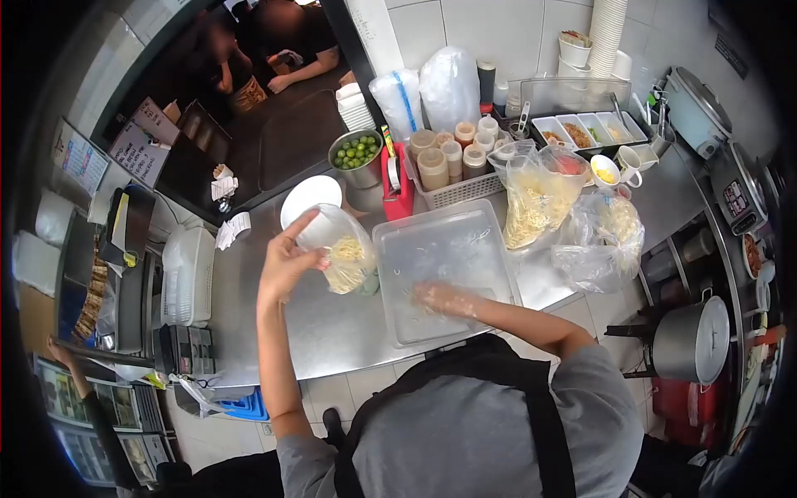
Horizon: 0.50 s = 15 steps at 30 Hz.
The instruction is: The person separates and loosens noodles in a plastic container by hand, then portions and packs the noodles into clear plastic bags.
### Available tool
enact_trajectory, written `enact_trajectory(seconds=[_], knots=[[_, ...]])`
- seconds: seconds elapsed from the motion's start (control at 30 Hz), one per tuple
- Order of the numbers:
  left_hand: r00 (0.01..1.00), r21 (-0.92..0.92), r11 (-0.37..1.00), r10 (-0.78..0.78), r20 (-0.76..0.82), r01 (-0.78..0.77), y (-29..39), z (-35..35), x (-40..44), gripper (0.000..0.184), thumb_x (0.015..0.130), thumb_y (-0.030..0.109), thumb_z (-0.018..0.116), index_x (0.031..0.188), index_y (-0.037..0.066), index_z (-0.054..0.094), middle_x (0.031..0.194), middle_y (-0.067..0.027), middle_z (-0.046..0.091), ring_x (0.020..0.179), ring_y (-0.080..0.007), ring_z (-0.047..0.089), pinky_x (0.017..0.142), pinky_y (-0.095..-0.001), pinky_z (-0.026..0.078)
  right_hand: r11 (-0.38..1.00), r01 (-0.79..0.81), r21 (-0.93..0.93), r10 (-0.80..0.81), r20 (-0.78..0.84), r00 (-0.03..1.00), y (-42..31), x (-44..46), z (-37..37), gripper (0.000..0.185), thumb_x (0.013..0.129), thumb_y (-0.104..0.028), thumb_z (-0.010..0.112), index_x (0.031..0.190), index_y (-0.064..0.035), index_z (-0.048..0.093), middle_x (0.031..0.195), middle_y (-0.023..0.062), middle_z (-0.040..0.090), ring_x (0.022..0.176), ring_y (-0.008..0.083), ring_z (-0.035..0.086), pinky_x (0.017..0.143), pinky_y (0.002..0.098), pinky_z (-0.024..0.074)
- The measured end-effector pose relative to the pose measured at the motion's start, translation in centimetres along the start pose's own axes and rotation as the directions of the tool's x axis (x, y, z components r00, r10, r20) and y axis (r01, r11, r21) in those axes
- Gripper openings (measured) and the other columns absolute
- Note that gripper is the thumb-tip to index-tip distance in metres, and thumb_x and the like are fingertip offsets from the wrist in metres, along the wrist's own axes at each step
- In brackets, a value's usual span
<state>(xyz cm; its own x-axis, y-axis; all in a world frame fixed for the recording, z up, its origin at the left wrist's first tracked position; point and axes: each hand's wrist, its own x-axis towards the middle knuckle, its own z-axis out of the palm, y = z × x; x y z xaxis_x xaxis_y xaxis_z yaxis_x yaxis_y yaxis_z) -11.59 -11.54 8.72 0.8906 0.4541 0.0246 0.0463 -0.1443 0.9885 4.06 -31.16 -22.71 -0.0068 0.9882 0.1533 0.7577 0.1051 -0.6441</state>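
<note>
My left hand [290, 259] pinches the upper edge of a clear plastic bag [347, 256] with pale yellow noodles in its lower part. It hangs above the metal counter, in front of a round white plate [310, 201]. My right hand [442, 299], dusted with white powder, is low over a translucent plastic tray [436, 236]. Motion blur smears its fingers, so its grip is unclear. White powder and a few small scraps lie on the tray floor. To its right stands a larger clear bag of noodles [531, 203].
Another knotted plastic bag [599, 241] sits at the right. Behind are a bowl of limes [357, 158], a red tape dispenser [397, 183], a basket of sauce bottles [457, 191] and topping trays [589, 133]. A large pot [691, 339] stands right. Other people are beyond the opening.
</note>
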Motion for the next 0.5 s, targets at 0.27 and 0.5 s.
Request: enact_trajectory(seconds=[0.27,0.5], knots=[[0.996,-0.058,0.997,-0.053,0.076,0.058,-2.8,3.0,1.8,0.069,0.072,-0.009,0.059,0.136,-0.005,0.035,0.076,-0.0111,0.066,0.064,-0.0131,0.064,0.063,-0.0234,0.051,0.423,-0.296,0.857,0.252,0.202,0.946,-2.7,-2.0,-12.5,0.024,0.072,-0.007,0.067,0.095,-0.0022,0.064,0.086,0.0071,0.066,0.075,0.0129,0.062,0.067,0.027,0.0508],[0.98,0.014,0.998,-0.064,0.19,0.062,-3.2,5.1,4.1,0.073,0.071,-0.008,0.06,0.137,-0.006,0.031,0.083,-0.0127,0.066,0.067,-0.0135,0.065,0.065,-0.0249,0.053,0.571,0.085,0.817,0.2,-0.239,0.95,-14.0,4.0,-27.5,0.021,0.074,-0.003,0.066,0.094,-0.0002,0.063,0.092,0.0058,0.064,0.082,0.0121,0.061,0.075,0.0262,0.0504]])
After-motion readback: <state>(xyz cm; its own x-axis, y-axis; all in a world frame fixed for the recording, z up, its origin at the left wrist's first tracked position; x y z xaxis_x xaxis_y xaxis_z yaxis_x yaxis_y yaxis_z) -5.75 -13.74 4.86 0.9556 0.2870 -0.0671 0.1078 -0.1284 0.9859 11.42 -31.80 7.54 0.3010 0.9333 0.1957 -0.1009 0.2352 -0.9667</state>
